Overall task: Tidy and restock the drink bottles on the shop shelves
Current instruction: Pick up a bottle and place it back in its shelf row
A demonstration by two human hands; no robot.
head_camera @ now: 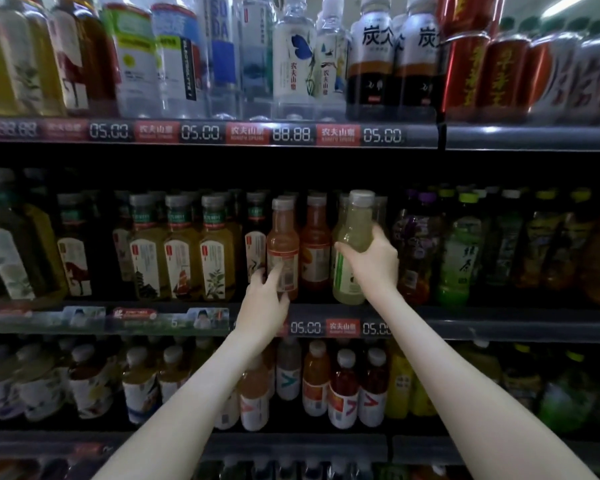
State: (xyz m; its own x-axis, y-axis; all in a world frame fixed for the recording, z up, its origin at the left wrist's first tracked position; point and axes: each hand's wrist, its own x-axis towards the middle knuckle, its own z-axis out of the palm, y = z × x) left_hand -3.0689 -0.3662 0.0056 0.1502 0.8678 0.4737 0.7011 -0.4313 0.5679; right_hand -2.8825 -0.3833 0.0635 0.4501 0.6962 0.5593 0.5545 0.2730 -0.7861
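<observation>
On the middle shelf (465,320) a pale orange juice bottle (283,244) stands at the front edge, and my left hand (264,299) grips its lower part, fingers on the label. To its right stands a darker orange bottle (315,247). My right hand (373,261) holds a pale green juice bottle (355,223) by its body, lifted above the shelf and slightly tilted. Just below and left of it another pale green bottle (345,282) stands on the shelf, partly hidden by my right hand.
Yellow tea bottles (181,251) fill the middle shelf to the left; purple and green bottles (459,251) stand to the right. The upper shelf (222,133) carries water bottles and red cans. The lower shelf holds several juice bottles (342,389).
</observation>
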